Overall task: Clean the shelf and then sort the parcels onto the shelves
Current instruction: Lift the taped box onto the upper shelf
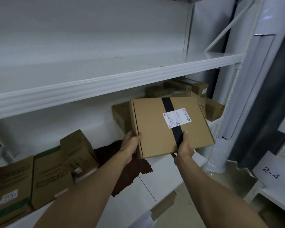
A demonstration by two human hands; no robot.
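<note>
White metal shelving across most of the frame: upper shelf (105,83) spanning the top half, lower shelf (163,178) running from lower left toward centre right. Held at centre frame, above the lower shelf and at a tilt, a flat brown parcel (155,125), crossed front to back by a black tape band (169,111) and bearing a white shipping label (177,118) over that band. Gripped at its near left corner by the left hand (130,145), thumb laid on the top face, other fingers tucked beneath and hidden, so spread or pressed together impossible to tell. Pinched at its near edge by the right hand (185,147), thumb pressed on the tape band, fingers curled under the bottom, one fingertip just showing below. Under the parcel and the left forearm, a dark brown cloth (132,175) with a zigzag edge, lying flat on the lower shelf. At lower left, three brown cartons (48,175) close together, the rightmost leaning. Behind the parcel, toward centre right, a loose pile of smaller parcels (179,91) on the same shelf, perhaps five or six, the count unclear in shadow. At lower right, a white sheet (270,174) marked "2-4". Below the shelf edge, tan floor (187,211) and a cardboard piece (163,204).
</note>
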